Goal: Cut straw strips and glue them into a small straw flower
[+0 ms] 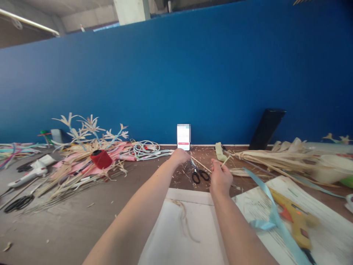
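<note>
My left hand (179,157) reaches forward to just below a lit phone (183,138) that stands against the blue wall. Its fingers are mostly hidden, so whether it touches the phone or grips anything is unclear. My right hand (221,177) is closed, with a thin pale-green strip (226,161) pinched at the fingertips. Between the hands runs a thin straw-coloured stick (201,164), its near end close to my right fingers. Black-handled scissors (200,176) lie on the table below it, between my wrists.
White sheets (176,224) lie under my forearms. To the right are a yellow glue gun (296,221), light-blue ribbon (268,198) and dried husks (264,158). On the left are husk flowers (89,127), a red spool (101,159), a white glue gun (29,175) and other scissors (19,203).
</note>
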A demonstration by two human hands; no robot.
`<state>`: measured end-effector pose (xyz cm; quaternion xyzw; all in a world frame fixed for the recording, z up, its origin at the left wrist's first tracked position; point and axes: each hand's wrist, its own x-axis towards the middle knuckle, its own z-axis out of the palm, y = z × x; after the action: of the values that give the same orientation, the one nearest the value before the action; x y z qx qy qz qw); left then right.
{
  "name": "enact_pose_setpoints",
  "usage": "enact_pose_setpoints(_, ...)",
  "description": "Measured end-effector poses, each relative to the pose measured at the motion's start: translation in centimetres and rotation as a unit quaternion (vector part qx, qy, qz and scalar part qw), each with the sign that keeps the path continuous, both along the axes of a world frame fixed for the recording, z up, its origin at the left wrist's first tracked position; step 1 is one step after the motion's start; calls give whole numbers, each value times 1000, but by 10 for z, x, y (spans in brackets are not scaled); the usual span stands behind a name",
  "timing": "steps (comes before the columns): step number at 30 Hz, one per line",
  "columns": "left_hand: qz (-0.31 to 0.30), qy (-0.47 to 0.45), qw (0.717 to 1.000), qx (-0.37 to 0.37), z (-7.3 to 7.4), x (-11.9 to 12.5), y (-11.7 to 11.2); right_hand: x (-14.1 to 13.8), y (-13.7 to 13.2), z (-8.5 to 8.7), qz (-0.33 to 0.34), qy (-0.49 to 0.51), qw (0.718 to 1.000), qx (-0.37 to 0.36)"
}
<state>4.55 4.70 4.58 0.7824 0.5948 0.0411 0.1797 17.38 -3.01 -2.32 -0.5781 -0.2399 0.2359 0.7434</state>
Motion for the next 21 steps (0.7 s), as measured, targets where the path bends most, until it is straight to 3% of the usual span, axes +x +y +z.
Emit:
enact_pose_setpoints(8, 45, -23, 999, 7, -7, -16, -4, 0, 1, 0, 5, 1, 1000, -1)
enact_pose_setpoints(14, 50, 4, 999, -5, -25, 6, -12, -3, 0, 1, 11, 19, 1000, 8)
enact_pose_setpoints(18, 86, 17, 996, -1, -37, 22, -9, -3, 0, 0, 18, 36, 999, 9)
enact_pose_setpoints(21, 72, -6, 997, -21, -40, 28, -3, -2, 0, -1, 19, 24, 1000, -4)
